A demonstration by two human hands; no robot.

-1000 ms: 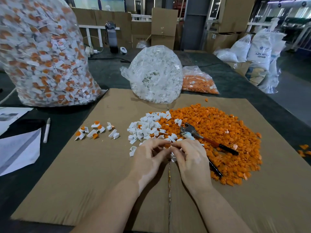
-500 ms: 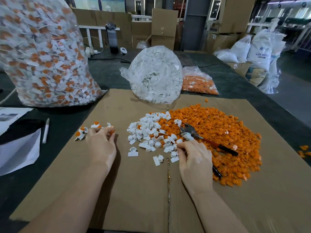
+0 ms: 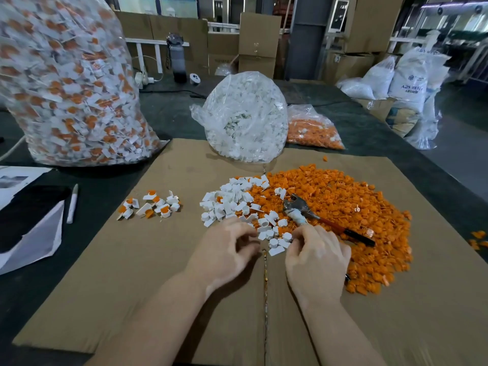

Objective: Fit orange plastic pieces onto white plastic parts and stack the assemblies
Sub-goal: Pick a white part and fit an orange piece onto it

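A heap of loose white parts (image 3: 232, 202) lies mid-cardboard, touching a wide pile of orange pieces (image 3: 343, 207) to its right. A small group of fitted white-and-orange assemblies (image 3: 151, 206) sits apart on the left. My left hand (image 3: 224, 252) hovers palm down at the near edge of the white heap, fingers curled and apart, with nothing visible in them. My right hand (image 3: 317, 260) has thumb and forefinger pinched together against the nearest white parts (image 3: 277, 243). Whether it holds a piece is hidden.
Pliers (image 3: 303, 210) with dark handles lie on the orange pile beside my right hand. Behind stand a big bag of assemblies (image 3: 68, 88), a bag of white parts (image 3: 245, 117) and a bag of orange pieces (image 3: 311, 130). A pen (image 3: 72, 203) and papers lie left of the cardboard (image 3: 132, 260).
My left hand went left to the assemblies group, then came back to the white heap. My right hand stayed by the pile's near edge.
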